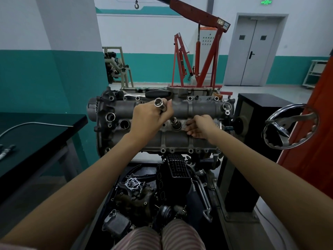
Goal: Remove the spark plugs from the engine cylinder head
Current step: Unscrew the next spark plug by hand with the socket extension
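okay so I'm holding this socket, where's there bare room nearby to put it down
The black table on your left has bare top between the thin metal rod and its near edge. The cylinder head is crowded: the left hand grips the socket, the right hand rests beside the spark plug. The tray below is cluttered.
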